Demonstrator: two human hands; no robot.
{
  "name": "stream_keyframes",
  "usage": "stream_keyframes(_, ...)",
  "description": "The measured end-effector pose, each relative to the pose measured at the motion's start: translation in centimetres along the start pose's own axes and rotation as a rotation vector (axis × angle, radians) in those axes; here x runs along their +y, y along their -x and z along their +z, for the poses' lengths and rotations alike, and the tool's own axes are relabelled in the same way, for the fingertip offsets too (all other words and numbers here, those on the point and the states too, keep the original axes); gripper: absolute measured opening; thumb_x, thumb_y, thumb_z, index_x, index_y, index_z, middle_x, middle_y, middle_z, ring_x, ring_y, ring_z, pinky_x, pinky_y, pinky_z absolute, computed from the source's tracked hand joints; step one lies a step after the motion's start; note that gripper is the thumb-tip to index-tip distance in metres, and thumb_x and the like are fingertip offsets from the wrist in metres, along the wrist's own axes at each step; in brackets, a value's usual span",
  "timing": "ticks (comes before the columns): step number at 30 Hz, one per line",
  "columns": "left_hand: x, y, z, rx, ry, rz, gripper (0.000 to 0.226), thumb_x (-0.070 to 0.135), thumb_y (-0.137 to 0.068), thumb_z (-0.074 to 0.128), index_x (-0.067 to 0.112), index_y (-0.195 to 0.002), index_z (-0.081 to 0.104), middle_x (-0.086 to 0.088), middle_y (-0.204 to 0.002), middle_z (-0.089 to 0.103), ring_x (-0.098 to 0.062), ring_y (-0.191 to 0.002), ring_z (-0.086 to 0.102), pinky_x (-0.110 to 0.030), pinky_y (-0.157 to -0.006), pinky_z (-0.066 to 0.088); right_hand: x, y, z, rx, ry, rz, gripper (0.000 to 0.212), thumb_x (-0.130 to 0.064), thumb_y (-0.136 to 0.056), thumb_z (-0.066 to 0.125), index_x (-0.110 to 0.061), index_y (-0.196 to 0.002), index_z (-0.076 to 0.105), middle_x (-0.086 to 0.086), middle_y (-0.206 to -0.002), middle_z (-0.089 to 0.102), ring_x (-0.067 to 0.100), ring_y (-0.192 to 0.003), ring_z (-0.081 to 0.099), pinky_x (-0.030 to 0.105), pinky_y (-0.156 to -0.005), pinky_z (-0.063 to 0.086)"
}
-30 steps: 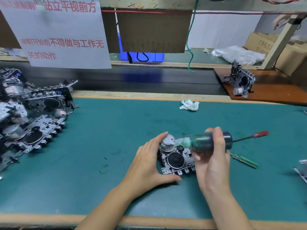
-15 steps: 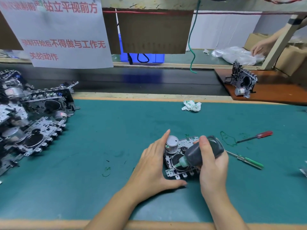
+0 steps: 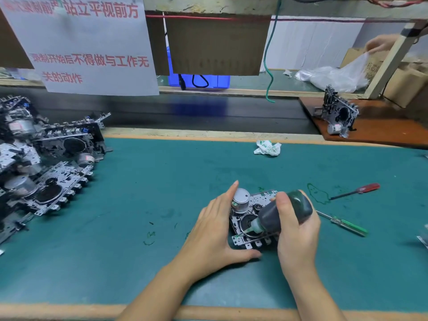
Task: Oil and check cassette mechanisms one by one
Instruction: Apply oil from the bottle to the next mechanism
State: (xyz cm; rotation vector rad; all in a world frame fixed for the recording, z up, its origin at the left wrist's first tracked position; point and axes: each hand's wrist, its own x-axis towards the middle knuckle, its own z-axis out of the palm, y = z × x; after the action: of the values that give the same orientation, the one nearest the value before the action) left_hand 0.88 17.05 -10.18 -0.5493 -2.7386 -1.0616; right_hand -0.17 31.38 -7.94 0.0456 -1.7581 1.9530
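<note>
A cassette mechanism (image 3: 249, 215) with a silver motor and a black flywheel lies flat on the green mat (image 3: 143, 195), front centre. My left hand (image 3: 216, 230) cups its left side, fingers along the edge and thumb under the front. My right hand (image 3: 297, 235) grips a dark oil bottle (image 3: 283, 210), tilted nozzle-down to the left, its pale tip resting at the flywheel area of the mechanism.
Several cassette mechanisms (image 3: 44, 158) are piled at the left. A red screwdriver (image 3: 356, 191) and a green one (image 3: 342, 224) lie right of my hands. A crumpled wipe (image 3: 267, 147) sits at the mat's far edge. Another mechanism (image 3: 339, 114) stands on a brown board, far right.
The bottle went from lying level above the mechanism to tilted nozzle-down onto it. My left hand has stayed on the mechanism. A person's hand at far right lifted a plastic bag.
</note>
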Motion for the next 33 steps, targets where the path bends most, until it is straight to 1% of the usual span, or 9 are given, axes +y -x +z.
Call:
stream_keyframes(6, 0.0, 0.0, 0.0, 0.0, 0.007, -0.008, 0.115, 0.058, -0.062, 0.078, 0.054, -0.136, -0.01, 0.046, -0.128, 0.009, 0.008, -0.129, 0.02, 0.0, -0.1, 0.008, 0.0, 0.1, 0.0, -0.01, 0.029, 0.013, 0.032, -0.049, -0.071, 0.06, -0.02, -0.061, 0.05, -0.012, -0.054, 0.052, 0.002, -0.053, 0.047, 0.013, -0.056, 0.04)
stream_keyframes(10, 0.0, 0.0, 0.0, -0.006, 0.007, -0.008, 0.114, 0.06, -0.063, 0.075, 0.053, -0.136, -0.012, 0.047, -0.128, 0.006, 0.009, -0.129, 0.018, 0.001, -0.1, 0.006, 0.1, 0.0, -0.5, 0.07, 0.01, 0.035, 0.029, -0.051, -0.068, 0.062, -0.024, -0.06, 0.055, -0.01, -0.055, 0.052, 0.007, -0.055, 0.047, 0.019, -0.055, 0.042)
stream_keyframes(14, 0.1, 0.0, 0.0, -0.014, 0.007, -0.009, 0.115, 0.062, -0.064, 0.073, 0.052, -0.136, -0.016, 0.033, -0.132, 0.019, 0.007, -0.13, 0.02, -0.009, -0.107, 0.013, 0.3, -0.7, -1.1, 0.164, -0.107, 0.13, 0.028, -0.056, -0.06, 0.064, -0.028, -0.063, 0.066, -0.011, -0.058, 0.06, 0.007, -0.057, 0.054, 0.031, -0.059, 0.044)
stream_keyframes(18, 0.1, 0.0, 0.0, -0.011, 0.016, -0.011, 0.115, 0.062, -0.064, 0.072, 0.052, -0.136, -0.017, 0.028, -0.134, 0.021, 0.006, -0.131, 0.02, -0.013, -0.109, 0.015, 0.5, -0.7, -1.2, 0.133, -0.085, 0.159, 0.028, -0.057, -0.058, 0.064, -0.029, -0.062, 0.068, -0.012, -0.058, 0.061, 0.006, -0.058, 0.055, 0.037, -0.066, 0.043)
stream_keyframes(19, 0.2, 0.0, 0.0, -0.011, 0.016, -0.011, 0.115, 0.062, -0.064, 0.073, 0.052, -0.137, -0.016, 0.027, -0.135, 0.022, 0.005, -0.132, 0.02, -0.014, -0.109, 0.016, 0.5, -0.5, -1.2, 0.116, -0.066, 0.158, 0.031, -0.057, -0.059, 0.063, -0.026, -0.062, 0.066, -0.011, -0.057, 0.059, 0.008, -0.058, 0.053, 0.036, -0.065, 0.042)
stream_keyframes(22, 0.2, 0.0, 0.0, -0.014, 0.021, -0.013, 0.115, 0.059, -0.064, 0.074, 0.051, -0.136, -0.015, 0.028, -0.136, 0.021, 0.005, -0.132, 0.02, -0.013, -0.109, 0.015, 0.6, -0.1, -0.8, 0.074, -0.016, 0.124, 0.048, -0.057, -0.063, 0.062, -0.009, -0.065, 0.056, -0.008, -0.056, 0.055, 0.008, -0.056, 0.05, 0.022, -0.056, 0.042)
stream_keyframes(24, 0.1, 0.0, 0.0, -0.015, 0.019, -0.014, 0.115, 0.06, -0.064, 0.074, 0.052, -0.136, -0.015, 0.028, -0.135, 0.02, 0.005, -0.132, 0.019, -0.012, -0.108, 0.014, 0.6, 0.0, -0.7, 0.055, 0.002, 0.097, 0.056, -0.056, -0.065, 0.061, -0.001, -0.069, 0.053, -0.007, -0.057, 0.055, 0.008, -0.056, 0.05, 0.018, -0.056, 0.043)
stream_keyframes(28, 0.1, 0.0, 0.0, -0.021, 0.018, -0.023, 0.115, 0.061, -0.064, 0.073, 0.054, -0.135, -0.016, 0.028, -0.134, 0.021, 0.005, -0.132, 0.02, -0.012, -0.107, 0.015, 0.5, 0.0, -0.6, 0.017, 0.03, 0.081, 0.041, -0.054, -0.067, 0.061, -0.014, -0.065, 0.054, -0.009, -0.057, 0.057, 0.005, -0.056, 0.051, 0.016, -0.057, 0.043)
stream_keyframes(33, 0.2, 0.0, 0.0, -0.026, 0.019, -0.027, 0.114, 0.062, -0.063, 0.073, 0.053, -0.136, -0.015, 0.028, -0.134, 0.021, 0.005, -0.132, 0.02, -0.013, -0.108, 0.016, 0.5, 0.0, -0.6, -0.007, 0.049, 0.054, 0.035, -0.053, -0.068, 0.061, -0.019, -0.062, 0.054, -0.01, -0.056, 0.056, 0.003, -0.055, 0.05, 0.014, -0.056, 0.041)
